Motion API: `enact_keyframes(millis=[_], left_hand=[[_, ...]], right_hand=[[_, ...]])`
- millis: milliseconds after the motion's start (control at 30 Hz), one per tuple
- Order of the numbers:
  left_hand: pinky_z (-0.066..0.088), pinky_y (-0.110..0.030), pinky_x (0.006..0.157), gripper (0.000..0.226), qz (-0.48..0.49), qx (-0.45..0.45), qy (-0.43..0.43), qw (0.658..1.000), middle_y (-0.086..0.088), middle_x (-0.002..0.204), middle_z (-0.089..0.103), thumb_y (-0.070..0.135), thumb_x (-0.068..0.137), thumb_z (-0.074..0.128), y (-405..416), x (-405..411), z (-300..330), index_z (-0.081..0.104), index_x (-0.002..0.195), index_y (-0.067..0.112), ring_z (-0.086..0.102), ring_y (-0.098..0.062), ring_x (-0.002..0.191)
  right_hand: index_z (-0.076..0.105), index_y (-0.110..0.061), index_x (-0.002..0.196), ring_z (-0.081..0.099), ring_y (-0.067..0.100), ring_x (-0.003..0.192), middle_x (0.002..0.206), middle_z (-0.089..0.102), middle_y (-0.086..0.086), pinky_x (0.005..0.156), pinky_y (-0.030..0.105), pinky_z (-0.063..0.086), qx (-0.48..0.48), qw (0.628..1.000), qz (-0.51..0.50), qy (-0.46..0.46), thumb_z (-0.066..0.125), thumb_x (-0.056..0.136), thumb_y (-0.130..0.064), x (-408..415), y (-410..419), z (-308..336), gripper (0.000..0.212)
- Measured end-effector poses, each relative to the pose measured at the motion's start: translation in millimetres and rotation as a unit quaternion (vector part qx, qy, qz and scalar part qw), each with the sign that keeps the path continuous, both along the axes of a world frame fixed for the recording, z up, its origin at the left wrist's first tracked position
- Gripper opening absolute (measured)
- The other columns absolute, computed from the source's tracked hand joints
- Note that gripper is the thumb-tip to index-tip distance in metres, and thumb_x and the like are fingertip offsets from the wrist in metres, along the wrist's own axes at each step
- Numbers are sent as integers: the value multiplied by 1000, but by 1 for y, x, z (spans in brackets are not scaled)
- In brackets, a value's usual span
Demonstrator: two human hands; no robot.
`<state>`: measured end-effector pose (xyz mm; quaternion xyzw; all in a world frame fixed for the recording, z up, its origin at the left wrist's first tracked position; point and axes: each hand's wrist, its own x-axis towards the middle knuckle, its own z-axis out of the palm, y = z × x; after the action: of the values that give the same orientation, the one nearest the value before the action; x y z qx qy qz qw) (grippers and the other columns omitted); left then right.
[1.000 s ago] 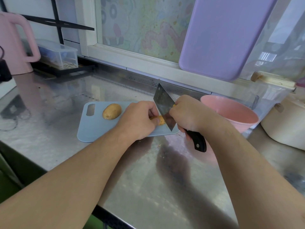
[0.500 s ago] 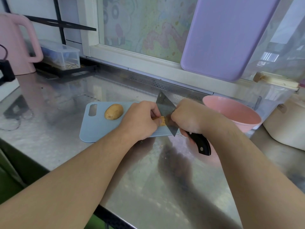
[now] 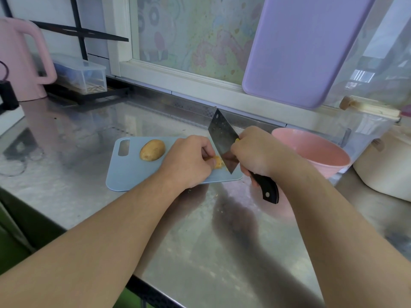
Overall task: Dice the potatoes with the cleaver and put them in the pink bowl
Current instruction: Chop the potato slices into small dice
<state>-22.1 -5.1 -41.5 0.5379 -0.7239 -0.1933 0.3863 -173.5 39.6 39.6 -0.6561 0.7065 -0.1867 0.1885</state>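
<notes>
A whole potato (image 3: 152,150) lies on the left part of the pale blue cutting board (image 3: 131,172). My left hand (image 3: 189,160) pinches a cut potato piece (image 3: 218,162) on the board's right part; most of that piece is hidden by my fingers. My right hand (image 3: 255,154) grips the black-handled cleaver (image 3: 223,142), its blade tilted with the tip raised and the heel down beside the piece. The pink bowl (image 3: 315,150) stands just right of the board, behind my right wrist; what is inside cannot be seen.
The steel counter (image 3: 200,236) runs to a near edge at bottom left. A cream pot (image 3: 387,165) sits at the far right, a clear container (image 3: 367,127) behind the bowl. A lilac board (image 3: 304,47) leans on the window. A pink kettle (image 3: 20,61) and a clear box (image 3: 86,75) stand back left.
The cleaver came down onto the potato piece half a second ago and its tip is now raised again. My left hand has stayed on the piece.
</notes>
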Motion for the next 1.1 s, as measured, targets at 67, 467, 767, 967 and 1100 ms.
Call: enact_keyframes(millis=[67, 467, 767, 967, 1100], left_hand=[[62, -36, 80, 9, 0, -1, -1, 1000, 14, 79, 72, 24, 86, 81, 0, 0, 0, 74, 83, 30, 69, -7, 80], [61, -37, 80, 9, -3, 3, 2, 1000, 14, 80, 72, 25, 85, 81, 1, 1, 2, 73, 83, 28, 69, -9, 81], [62, -37, 78, 8, -8, 7, 1, 1000, 14, 78, 72, 25, 86, 80, 3, 1, 3, 73, 84, 29, 69, -8, 79], [63, -38, 73, 9, -1, 11, 3, 1000, 13, 82, 71, 26, 86, 78, 4, 0, 4, 71, 87, 31, 73, -14, 71], [63, -38, 71, 11, 9, 12, 2, 1000, 12, 79, 71, 26, 85, 80, 5, 0, 5, 70, 83, 30, 74, -17, 66]], right_hand=[[65, 11, 73, 66, 35, 41, 68, 69, 33, 54, 40, 59, 16, 1000, 3, 7, 47, 87, 8, 2, 3, 0, 23], [58, 6, 69, 55, 28, 30, 44, 59, 16, 40, 25, 44, 59, 998, 13, 26, 41, 86, 5, 7, 6, 3, 24], [57, 5, 70, 62, 35, 36, 49, 60, 22, 42, 32, 47, 31, 999, -1, 9, 41, 84, 5, 9, 0, -6, 21], [55, -11, 70, 56, 21, 39, 58, 61, 13, 36, 20, 42, -26, 999, -8, 18, 49, 93, -8, 2, 3, 1, 24], [64, 12, 69, 66, 40, 44, 65, 67, 32, 50, 45, 56, 24, 1000, 12, -7, 45, 83, 10, 3, 8, 5, 24]])
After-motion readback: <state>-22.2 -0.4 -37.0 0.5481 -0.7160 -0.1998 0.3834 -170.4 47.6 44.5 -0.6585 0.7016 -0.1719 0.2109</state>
